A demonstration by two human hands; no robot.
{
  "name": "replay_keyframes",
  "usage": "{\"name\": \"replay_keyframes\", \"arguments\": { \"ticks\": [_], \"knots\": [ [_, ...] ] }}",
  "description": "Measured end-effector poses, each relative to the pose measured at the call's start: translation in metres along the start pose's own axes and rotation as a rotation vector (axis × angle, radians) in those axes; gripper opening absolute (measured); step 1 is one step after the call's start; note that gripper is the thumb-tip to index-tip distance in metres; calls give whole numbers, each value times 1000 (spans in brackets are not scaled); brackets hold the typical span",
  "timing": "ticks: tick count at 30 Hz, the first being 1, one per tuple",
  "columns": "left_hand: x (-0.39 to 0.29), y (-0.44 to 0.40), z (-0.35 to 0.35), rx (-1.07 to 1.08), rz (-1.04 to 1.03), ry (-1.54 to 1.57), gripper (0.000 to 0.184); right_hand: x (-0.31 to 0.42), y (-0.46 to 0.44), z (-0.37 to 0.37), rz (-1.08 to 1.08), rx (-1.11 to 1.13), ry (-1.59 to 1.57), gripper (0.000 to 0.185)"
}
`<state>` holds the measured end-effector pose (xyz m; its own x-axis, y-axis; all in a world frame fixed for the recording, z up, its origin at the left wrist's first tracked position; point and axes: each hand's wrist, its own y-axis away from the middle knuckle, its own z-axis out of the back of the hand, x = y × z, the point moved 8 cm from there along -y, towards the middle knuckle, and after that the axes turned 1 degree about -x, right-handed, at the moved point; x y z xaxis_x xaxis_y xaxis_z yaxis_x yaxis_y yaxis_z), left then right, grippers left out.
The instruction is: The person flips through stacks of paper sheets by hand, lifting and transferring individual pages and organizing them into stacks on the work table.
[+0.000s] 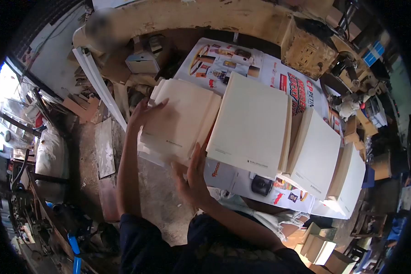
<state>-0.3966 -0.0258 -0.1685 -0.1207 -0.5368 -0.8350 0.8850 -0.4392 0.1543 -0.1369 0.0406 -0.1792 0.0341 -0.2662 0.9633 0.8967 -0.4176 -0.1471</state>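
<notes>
A stack of cream printed sheets (180, 112) lies at the left end of the table, its layers slightly uneven. My left hand (146, 112) is at the stack's left edge, with fingers spread over the top. At the stack's front right corner is my right hand (192, 176), its fingers stretched out and apart. Right beside those fingers stands a taller stack of white sheets (253, 123) with small print along its lower edge. Whether the right fingertips touch either stack is hard to tell.
Two more paper stacks, a third (315, 155) and a fourth (349, 182), continue to the right. A printed banner (269, 68) covers the table. Behind it runs a worn machine beam (205, 16). Cardboard boxes (317, 246) sit at lower right; a white strip (98, 86) leans at left.
</notes>
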Motion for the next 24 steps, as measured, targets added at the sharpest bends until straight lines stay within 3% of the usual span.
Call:
{"name": "replay_keyframes", "arguments": {
  "ticks": [3,5,10,11,13,15,18,22,24],
  "knots": [
    [58,-40,-6,5,-58,23,78,-4,-21,-7,74,-78,159,85],
    [-6,4,-5,46,-60,104,70,-4,-37,-10,97,-13,166,84],
    [22,0,-1,0,8,148,61,0,-52,-14,108,64,229,82],
    [23,-3,2,-58,-14,82,60,19,-45,-1,328,-108,348,83],
    [5,8,4,-100,-65,37,58,34,-25,5,545,-286,468,84],
    [9,0,2,-97,-76,-23,56,-2,-33,0,60,-151,45,85],
    [19,-7,-1,-16,-104,-23,54,7,-38,4,-44,-77,-53,82],
    [48,-26,-1,132,-148,213,53,-8,-58,-6,97,-167,-61,76],
    [27,-18,-1,164,-158,168,53,-10,-69,-16,163,-84,181,75]
  ]
}}
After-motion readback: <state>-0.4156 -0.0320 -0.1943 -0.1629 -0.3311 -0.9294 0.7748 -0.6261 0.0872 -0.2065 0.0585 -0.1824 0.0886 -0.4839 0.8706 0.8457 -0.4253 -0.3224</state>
